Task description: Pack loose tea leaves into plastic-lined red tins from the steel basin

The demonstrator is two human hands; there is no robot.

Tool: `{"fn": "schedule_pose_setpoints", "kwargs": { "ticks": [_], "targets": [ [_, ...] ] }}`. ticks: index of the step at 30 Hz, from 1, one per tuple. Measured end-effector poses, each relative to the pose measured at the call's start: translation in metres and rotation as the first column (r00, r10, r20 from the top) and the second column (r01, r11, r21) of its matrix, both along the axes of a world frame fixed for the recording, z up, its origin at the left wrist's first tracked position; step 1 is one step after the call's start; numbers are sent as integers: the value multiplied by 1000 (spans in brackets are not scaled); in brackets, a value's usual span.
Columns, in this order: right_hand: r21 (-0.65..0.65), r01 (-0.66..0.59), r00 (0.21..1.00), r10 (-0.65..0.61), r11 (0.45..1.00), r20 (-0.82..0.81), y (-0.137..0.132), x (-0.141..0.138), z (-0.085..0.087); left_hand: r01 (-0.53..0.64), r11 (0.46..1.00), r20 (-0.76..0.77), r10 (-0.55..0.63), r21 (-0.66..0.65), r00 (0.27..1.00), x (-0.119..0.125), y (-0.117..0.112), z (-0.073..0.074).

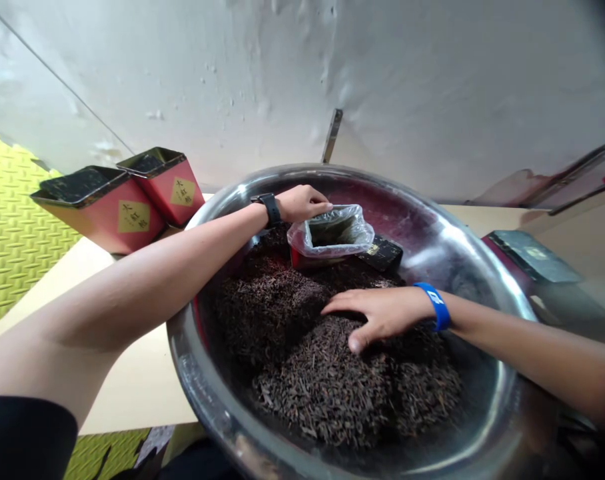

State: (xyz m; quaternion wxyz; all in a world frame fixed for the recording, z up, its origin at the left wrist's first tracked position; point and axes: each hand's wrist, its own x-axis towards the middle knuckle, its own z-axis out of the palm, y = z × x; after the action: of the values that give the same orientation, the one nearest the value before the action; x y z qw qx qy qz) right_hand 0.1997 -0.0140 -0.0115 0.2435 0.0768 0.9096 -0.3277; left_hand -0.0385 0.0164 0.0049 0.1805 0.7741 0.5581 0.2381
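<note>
Dark, twisted loose tea leaves (327,387) lie heaped in a wide steel basin (182,363). Within the basin, a red tea tin (302,260) lined with a clear plastic bag (365,235) stands with its mouth uncovered. My left hand (302,202), a black watch at its wrist, is closed on the tin's bag-covered rim at the left back corner. Fingers apart, my right hand (382,313) rests palm down on the tea in front of the tin. A blue band circles that wrist. Beside the tin lies a dark lid (382,253), partly hidden behind it.
Two red tins (135,220) (182,190) with yellow labels stand left of the basin on a pale table (132,380). To the right is a dark-topped tin (535,253). A grey wall (262,87) rises behind, and yellow foam matting (17,227) covers the floor.
</note>
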Motion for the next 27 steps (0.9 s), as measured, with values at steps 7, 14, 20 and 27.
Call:
{"fn": "schedule_pose_setpoints", "kwargs": {
  "ticks": [7, 14, 20, 27],
  "targets": [
    [82, -50, 994, 58, 995, -96, -40, -4, 6, -7, 999, -56, 10, 50, 998, 0, -1, 1],
    [181, -57, 973, 95, 982, -211, -39, -23, 38, 17, 998, -63, -14, 52, 998, -1, -2, 1],
    [387, 224, 878, -13, 894, -479, 19, -56, 79, 33, 998, -20, -32, 46, 999, -3, 0, -1],
    [444, 315, 795, 23, 839, -607, 21, -63, 72, -70, 997, 49, 69, 13, 996, -8, 4, -6]
  ]
}}
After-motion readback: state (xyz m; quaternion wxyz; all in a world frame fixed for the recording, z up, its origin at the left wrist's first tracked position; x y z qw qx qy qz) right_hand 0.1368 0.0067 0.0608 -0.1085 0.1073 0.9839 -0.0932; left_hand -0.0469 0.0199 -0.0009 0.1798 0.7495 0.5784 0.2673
